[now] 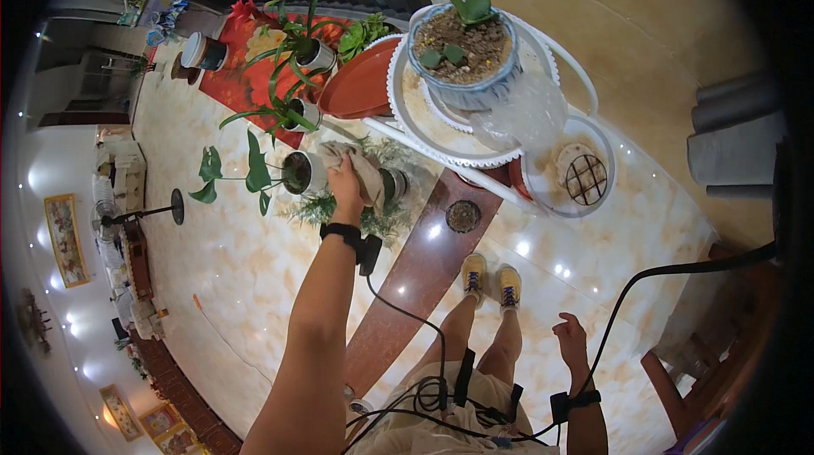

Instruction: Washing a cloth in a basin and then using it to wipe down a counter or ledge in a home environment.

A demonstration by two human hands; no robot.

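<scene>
My left hand (344,184) is closed on a beige cloth (366,172) beside a white pot (314,173) with a large-leafed plant (257,168). Feathery greenery (309,209) spreads below it, partly around a dark green pot (396,185). My right hand (570,334) hangs low at the right, empty, its fingers loosely bent and apart. Above, a white tiered stand (405,134) bears a blue-rimmed pot (462,52) with small succulents, with translucent plastic (530,107) beside that pot.
The stand's lower tier holds a tray (547,200). A terracotta-coloured dish (354,82) and several potted plants (315,56) stand on or near a red mat (227,73). A drain (462,216) lies on the floor. A wooden chair (666,387) is at the lower right, a wall (653,14) behind.
</scene>
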